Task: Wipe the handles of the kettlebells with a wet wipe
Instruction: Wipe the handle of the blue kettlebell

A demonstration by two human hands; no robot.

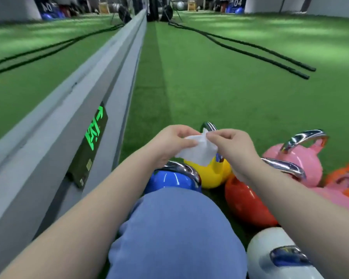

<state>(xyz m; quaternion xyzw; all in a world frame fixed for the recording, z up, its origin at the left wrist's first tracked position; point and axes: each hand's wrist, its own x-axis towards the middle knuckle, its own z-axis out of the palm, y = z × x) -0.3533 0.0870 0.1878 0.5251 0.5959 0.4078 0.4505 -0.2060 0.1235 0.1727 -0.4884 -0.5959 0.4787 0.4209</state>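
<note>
Floor: green turf [210,87], kettlebells [210,174] clustered by a grey wall [48,158].
Wipe: wet wipe [197,152] was held up above the yellow one, stretched between both hands.
Left hand [169,141]: fingertips pinched on its left edge.
Right hand [230,143]: thumb and forefinger pinched on its top corner.

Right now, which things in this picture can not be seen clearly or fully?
Head view:
- Yellow glossy kettlebell: top hidden behind the white wet wipe pinched by left hand and right hand.
- Blue glossy kettlebell: lower part hidden by blue-clad knee.
- White kettlebell: cut off by bottom edge.
</note>
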